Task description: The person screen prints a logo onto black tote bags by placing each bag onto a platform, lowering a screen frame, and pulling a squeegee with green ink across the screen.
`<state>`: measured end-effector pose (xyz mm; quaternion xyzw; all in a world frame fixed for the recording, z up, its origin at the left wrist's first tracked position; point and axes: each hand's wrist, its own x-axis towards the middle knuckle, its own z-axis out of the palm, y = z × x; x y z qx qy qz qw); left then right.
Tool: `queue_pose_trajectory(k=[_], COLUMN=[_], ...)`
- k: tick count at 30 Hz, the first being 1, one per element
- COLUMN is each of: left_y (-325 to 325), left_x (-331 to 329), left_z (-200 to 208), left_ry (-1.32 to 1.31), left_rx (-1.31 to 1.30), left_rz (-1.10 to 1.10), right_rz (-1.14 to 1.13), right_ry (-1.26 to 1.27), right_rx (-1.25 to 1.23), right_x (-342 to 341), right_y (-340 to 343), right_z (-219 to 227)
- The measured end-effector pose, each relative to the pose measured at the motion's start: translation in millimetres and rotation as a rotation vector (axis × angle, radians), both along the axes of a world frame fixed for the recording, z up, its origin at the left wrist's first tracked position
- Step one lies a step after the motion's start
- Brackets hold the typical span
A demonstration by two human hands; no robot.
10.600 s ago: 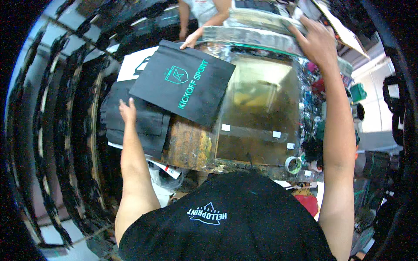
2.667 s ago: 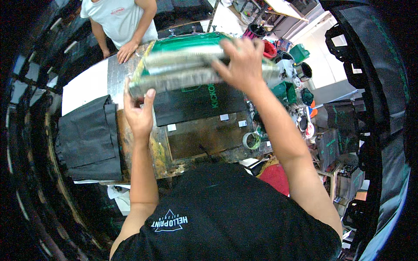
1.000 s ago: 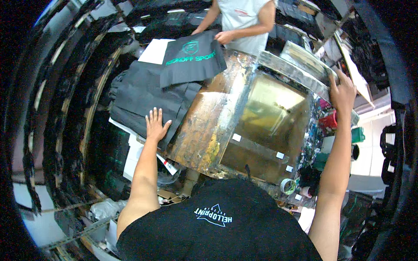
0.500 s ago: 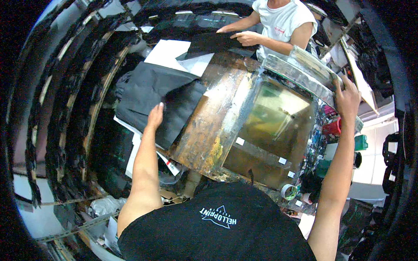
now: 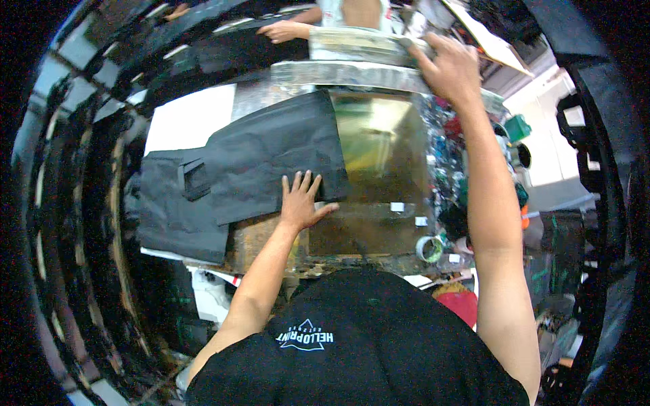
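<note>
My left hand [image 5: 301, 203] lies flat with fingers spread on the near right part of a black fabric piece [image 5: 271, 142]. This piece stretches over the left part of a shiny, glass-like panel [image 5: 386, 233] set in the worktable. More black fabric [image 5: 183, 230] lies beneath it at the left, beside a white sheet [image 5: 189, 118]. At the far side, my right hand [image 5: 450, 71] is closed around the right end of a worn, paint-smeared bar [image 5: 362, 46]. A second pale bar [image 5: 345, 74] runs just nearer, roughly parallel to it.
Small white squares [image 5: 397, 207] mark the panel's near right part. A tape roll [image 5: 429, 248] sits by its near right corner. Paint-stained clutter and a green container [image 5: 518, 128] stand at the right. Across the table is another person, whose hand [image 5: 284, 31] points left.
The upper black fabric piece has shifted right onto the shiny panel, along with my left hand. My right hand still holds the bar. The view has turned, and the other person appears farther up.
</note>
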<state>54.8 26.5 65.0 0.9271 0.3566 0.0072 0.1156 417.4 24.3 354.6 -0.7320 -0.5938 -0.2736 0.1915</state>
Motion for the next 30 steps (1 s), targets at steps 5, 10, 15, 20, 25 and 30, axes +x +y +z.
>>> queue_pose_trajectory(k=[5, 10, 15, 20, 25, 30], left_y=[-23.9, -28.3, -75.3, -91.4, -102.7, -78.4], left_x=[26.4, 120.0, 184.4, 180.2, 170.7, 165.1], left_z=[-48.4, -56.1, -57.3, -55.9, -59.9, -20.7], left_ry=[0.002, -0.006, -0.111, -0.113, -0.184, -0.266], left_rx=[-0.047, -0.037, -0.077, -0.105, -0.103, -0.226], left_rz=[-0.273, -0.425, -0.446, -0.414, -0.419, -0.209], right_rz=[-0.003, 0.087, 0.053, 0.099, 0.095, 0.146], right_ry=[-0.052, 0.325, 0.213, 0.342, 0.154, 0.189], right_rx=[0.02, -0.15, -0.069, -0.203, 0.049, 0.066], right_x=[-1.3, -8.3, 8.9, 10.0, 8.4, 3.0], right_y=[-9.6, -0.7, 5.2, 8.9, 15.6, 12.2], right_z=[-2.5, 35.7, 31.3, 38.7, 21.3, 24.7])
